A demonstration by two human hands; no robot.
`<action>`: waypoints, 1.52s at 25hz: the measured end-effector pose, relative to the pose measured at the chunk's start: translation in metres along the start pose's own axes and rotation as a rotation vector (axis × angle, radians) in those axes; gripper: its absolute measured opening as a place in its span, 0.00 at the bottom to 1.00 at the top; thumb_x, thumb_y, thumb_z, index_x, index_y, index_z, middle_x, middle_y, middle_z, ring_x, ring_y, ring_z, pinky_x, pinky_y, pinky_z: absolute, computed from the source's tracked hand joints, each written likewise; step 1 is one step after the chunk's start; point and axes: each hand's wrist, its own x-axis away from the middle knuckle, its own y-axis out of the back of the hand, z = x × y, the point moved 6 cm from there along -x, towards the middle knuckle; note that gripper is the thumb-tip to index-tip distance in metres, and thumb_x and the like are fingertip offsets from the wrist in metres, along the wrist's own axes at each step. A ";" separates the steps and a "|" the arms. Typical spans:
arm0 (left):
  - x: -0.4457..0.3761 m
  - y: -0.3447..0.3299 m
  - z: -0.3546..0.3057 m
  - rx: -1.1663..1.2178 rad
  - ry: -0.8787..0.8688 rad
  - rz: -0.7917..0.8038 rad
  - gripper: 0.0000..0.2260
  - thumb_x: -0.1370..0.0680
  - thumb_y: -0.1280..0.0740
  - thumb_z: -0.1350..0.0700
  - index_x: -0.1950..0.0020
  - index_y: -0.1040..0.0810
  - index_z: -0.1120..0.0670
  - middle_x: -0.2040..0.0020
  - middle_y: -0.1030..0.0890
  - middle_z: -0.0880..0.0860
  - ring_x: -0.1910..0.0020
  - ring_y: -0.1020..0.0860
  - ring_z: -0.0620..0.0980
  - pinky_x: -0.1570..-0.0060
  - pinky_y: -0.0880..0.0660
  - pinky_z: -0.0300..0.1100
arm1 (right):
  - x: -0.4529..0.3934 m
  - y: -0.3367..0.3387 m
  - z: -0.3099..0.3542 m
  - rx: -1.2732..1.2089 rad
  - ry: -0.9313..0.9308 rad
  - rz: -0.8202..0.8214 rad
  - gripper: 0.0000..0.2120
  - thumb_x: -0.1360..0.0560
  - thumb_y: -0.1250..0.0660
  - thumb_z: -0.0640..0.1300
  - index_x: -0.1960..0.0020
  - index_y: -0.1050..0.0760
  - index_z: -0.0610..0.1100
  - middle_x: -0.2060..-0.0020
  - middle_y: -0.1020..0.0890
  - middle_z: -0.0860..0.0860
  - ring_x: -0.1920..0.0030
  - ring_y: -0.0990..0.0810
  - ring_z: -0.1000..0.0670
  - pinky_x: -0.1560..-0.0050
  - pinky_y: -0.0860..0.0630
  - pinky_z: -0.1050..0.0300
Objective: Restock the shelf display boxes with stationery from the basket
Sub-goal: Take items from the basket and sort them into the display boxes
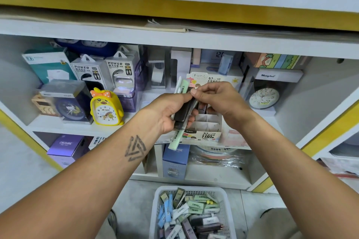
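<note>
My left hand grips a bundle of slim lead cases, black, green and white, held upright in front of the shelf. My right hand pinches the top of one case in that bundle with thumb and forefinger. Just behind and below both hands stands the white display box with cardboard dividers and a "0.7 HB" label on its front. On the floor below sits the white plastic basket, holding several more cases in blue, green, white and black.
The shelf holds a yellow chick alarm clock, power bank boxes, a dark blue clock box and a round clock at the right. A purple box and a blue box stand on the lower shelf.
</note>
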 end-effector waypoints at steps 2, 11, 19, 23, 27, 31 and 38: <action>0.000 -0.001 0.001 0.008 0.012 0.011 0.16 0.18 0.37 0.46 0.55 0.20 0.57 0.70 0.19 0.55 0.78 0.23 0.49 0.76 0.25 0.37 | 0.000 0.003 -0.004 -0.039 -0.055 0.006 0.07 0.27 0.24 0.41 0.52 0.17 0.38 0.67 0.17 0.52 0.68 0.21 0.55 0.69 0.26 0.63; -0.001 0.004 0.002 0.060 0.017 -0.061 0.10 0.19 0.34 0.50 0.47 0.21 0.56 0.63 0.18 0.55 0.74 0.22 0.49 0.78 0.27 0.35 | -0.001 0.012 0.000 -0.071 -0.113 -0.172 0.08 0.25 0.30 0.35 0.62 0.24 0.39 0.69 0.18 0.43 0.71 0.17 0.50 0.66 0.19 0.56; -0.007 0.020 -0.003 0.063 -0.017 -0.187 0.06 0.20 0.33 0.52 0.55 0.24 0.53 0.65 0.21 0.52 0.78 0.26 0.46 0.80 0.31 0.33 | -0.004 0.025 0.009 -0.038 0.054 -0.350 0.01 0.27 0.33 0.31 0.56 0.23 0.34 0.69 0.20 0.44 0.77 0.22 0.55 0.73 0.26 0.64; -0.007 0.031 -0.006 -0.001 -0.023 -0.240 0.09 0.18 0.36 0.50 0.56 0.25 0.52 0.70 0.24 0.54 0.75 0.32 0.47 0.71 0.37 0.38 | -0.006 0.031 0.010 0.084 0.074 -0.326 0.04 0.26 0.32 0.31 0.56 0.19 0.32 0.72 0.18 0.47 0.77 0.21 0.55 0.72 0.26 0.64; -0.005 0.039 -0.011 0.005 -0.039 -0.267 0.10 0.18 0.37 0.49 0.57 0.26 0.52 0.70 0.26 0.54 0.74 0.33 0.47 0.69 0.38 0.39 | -0.008 0.035 0.010 0.193 0.106 -0.268 0.02 0.27 0.25 0.38 0.57 0.16 0.38 0.65 0.15 0.47 0.67 0.16 0.52 0.57 0.18 0.58; -0.005 0.040 -0.013 0.005 -0.038 -0.259 0.11 0.18 0.37 0.48 0.58 0.27 0.52 0.70 0.25 0.54 0.74 0.33 0.47 0.69 0.38 0.38 | -0.009 0.028 0.010 0.437 0.203 -0.217 0.07 0.25 0.27 0.40 0.48 0.16 0.40 0.63 0.14 0.50 0.58 0.14 0.53 0.50 0.19 0.59; -0.004 0.037 -0.010 0.007 -0.032 -0.240 0.10 0.19 0.36 0.49 0.57 0.25 0.52 0.71 0.24 0.54 0.74 0.31 0.47 0.69 0.37 0.39 | -0.001 0.005 0.020 0.861 0.513 -0.275 0.07 0.22 0.32 0.43 0.55 0.18 0.41 0.58 0.17 0.47 0.56 0.21 0.43 0.54 0.23 0.47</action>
